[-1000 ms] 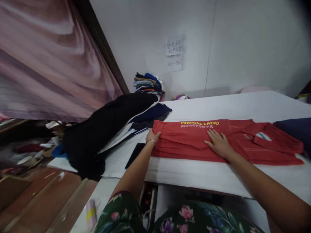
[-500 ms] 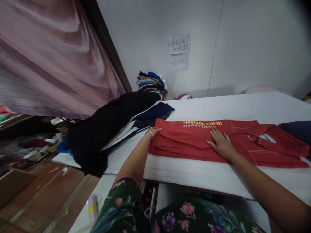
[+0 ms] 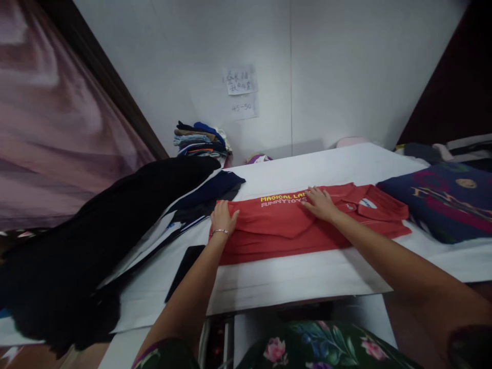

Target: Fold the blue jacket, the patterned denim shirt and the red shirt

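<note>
A red collared shirt (image 3: 265, 230), folded long and narrow, lies on the white table with its collar and label at the right end. Yellow and white lettering runs along its far edge. My left hand (image 3: 225, 218), with a bracelet at the wrist, lies on the shirt's left end, thumb apart from the fingers. Flat on the cloth by the end of the lettering rests my right hand (image 3: 321, 204), fingers spread, covering some letters. Past the collar sits a dark blue garment (image 3: 442, 200) with a coloured pattern.
Black clothing (image 3: 115, 220) and a navy piece (image 3: 209, 189) are heaped on the left. A dark flat object (image 3: 184, 269) lies beside my left forearm. Folded clothes (image 3: 200, 141) are stacked against the wall, under paper signs (image 3: 241, 92). The white table (image 3: 300, 277) has its front edge near me.
My view has turned to the right, showing more of the dark blue garment. My left hand has shifted from the shirt's far left corner nearer to me; my right hand now covers part of the lettering.
</note>
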The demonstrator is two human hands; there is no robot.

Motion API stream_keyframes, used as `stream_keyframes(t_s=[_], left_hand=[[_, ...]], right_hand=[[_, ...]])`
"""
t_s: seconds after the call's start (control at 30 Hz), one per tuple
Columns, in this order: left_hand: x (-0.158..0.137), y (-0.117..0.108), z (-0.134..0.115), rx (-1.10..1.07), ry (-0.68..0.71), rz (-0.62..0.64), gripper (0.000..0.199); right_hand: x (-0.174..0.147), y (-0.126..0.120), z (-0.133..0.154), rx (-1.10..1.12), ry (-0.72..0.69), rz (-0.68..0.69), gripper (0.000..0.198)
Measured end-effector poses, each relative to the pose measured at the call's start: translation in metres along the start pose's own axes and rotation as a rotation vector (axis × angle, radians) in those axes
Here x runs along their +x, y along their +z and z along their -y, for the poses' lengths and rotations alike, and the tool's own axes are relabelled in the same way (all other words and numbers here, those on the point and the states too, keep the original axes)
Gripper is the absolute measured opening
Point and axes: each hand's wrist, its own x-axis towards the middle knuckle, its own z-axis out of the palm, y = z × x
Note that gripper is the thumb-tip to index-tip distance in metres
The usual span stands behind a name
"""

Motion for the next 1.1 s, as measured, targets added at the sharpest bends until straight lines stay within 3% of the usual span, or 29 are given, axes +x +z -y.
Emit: stream_keyframes(t_s=[0.07,0.17,0.23,0.47,0.63,0.77,0.97,1.1], left_hand=[[-0.004,0.009,-0.017,0.031,0.113,0.117,0.063],[-0.008,0.025,-0.028,0.100,0.131,0.308,0.069],[-0.009,0.032,-0.028,0.140,0.121,0.369,0.072],[-0.009,0.032,-0.026,0.193,0.139,0.356,0.073],[-0.010,0.032,-0.027,0.227,0.143,0.354,0.071],[-0.010,0.032,-0.028,0.220,0.137,0.356,0.071],[-0.012,0.028,-0.031,0.208,0.125,0.368,0.070],[-0.012,0.030,-0.030,0.210,0.132,0.360,0.072]], right_hand=[[0.015,-0.003,-0.012,-0.056,0.064,-0.003,0.058],[0.023,0.002,-0.037,-0.087,0.253,0.087,0.062],[0.021,0.009,-0.050,-0.073,0.362,0.169,0.065],[0.024,0.014,-0.069,-0.002,0.368,0.207,0.070],[0.019,-0.001,-0.109,-0.085,0.419,0.089,0.070],[0.007,0.001,-0.136,-0.126,0.506,0.127,0.074],[0.009,-0.007,-0.133,-0.095,0.519,0.176,0.067],[0.013,-0.018,-0.093,-0.051,0.401,0.072,0.066]])
